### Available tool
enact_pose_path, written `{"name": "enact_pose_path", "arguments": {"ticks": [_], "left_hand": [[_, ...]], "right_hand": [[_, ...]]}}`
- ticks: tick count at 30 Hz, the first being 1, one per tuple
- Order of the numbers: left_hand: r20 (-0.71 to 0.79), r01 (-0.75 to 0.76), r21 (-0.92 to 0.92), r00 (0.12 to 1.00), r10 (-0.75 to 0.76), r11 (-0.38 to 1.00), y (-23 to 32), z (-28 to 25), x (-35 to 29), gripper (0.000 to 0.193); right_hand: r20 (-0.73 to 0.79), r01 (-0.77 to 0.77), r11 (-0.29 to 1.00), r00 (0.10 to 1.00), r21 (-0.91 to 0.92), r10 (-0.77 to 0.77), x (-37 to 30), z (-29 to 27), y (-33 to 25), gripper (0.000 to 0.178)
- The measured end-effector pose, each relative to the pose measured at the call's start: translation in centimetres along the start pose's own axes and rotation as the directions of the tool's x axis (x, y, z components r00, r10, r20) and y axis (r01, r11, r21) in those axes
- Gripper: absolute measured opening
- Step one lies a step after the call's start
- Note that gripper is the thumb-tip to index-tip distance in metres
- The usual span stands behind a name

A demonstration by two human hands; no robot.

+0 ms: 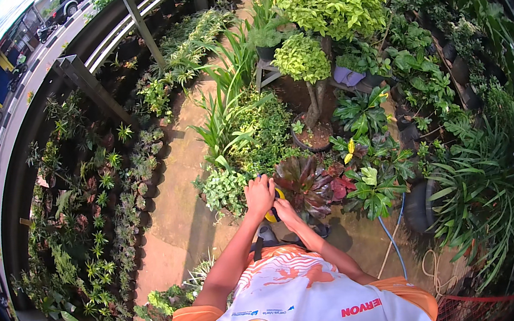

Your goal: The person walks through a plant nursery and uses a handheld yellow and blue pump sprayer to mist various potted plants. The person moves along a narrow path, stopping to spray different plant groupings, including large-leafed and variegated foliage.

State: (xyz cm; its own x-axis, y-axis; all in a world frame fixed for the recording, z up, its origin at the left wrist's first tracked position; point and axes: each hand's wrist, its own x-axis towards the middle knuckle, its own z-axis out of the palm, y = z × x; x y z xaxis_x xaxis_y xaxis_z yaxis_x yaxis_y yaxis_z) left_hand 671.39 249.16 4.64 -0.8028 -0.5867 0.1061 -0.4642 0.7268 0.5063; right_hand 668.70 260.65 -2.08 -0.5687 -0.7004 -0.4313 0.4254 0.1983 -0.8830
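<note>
In front of my waist, my left hand (pixel 260 195) and my right hand (pixel 286 211) are close together, both with fingers closed. Between them shows a yellow-and-black tool (pixel 271 215), mostly covered by the fingers, so its kind is hidden. My right hand is wrapped round it; what the left fingers hold cannot be made out. Just beyond my hands grows a dark reddish, broad-leaved plant (pixel 304 185). Pale green-and-white foliage (pixel 225 189) lies to the left of my left hand.
Potted trees (pixel 301 62) with rounded crowns stand ahead. A paved path (pixel 175 199) runs along the left, beside planted beds and a metal railing (pixel 120 39). To the right are a blue hose (pixel 392 243), a black tyre-like ring (pixel 418 208) and long-leaved plants (pixel 479 191).
</note>
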Motion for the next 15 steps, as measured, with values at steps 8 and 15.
{"name": "enact_pose_path", "arguments": {"ticks": [8,15], "left_hand": [[0.010,0.054,-0.040,0.998,-0.054,0.998,-2.0,3.9,-2.7,0.025],[0.029,0.104,-0.024,0.994,-0.103,0.994,-2.8,4.6,-3.1,0.028]], "right_hand": [[0.023,-0.057,0.998,0.998,0.017,0.057,0.7,-1.3,3.4,0.031],[0.110,-0.138,0.988,0.983,-0.074,0.146,1.2,-1.8,4.2,0.037]]}}
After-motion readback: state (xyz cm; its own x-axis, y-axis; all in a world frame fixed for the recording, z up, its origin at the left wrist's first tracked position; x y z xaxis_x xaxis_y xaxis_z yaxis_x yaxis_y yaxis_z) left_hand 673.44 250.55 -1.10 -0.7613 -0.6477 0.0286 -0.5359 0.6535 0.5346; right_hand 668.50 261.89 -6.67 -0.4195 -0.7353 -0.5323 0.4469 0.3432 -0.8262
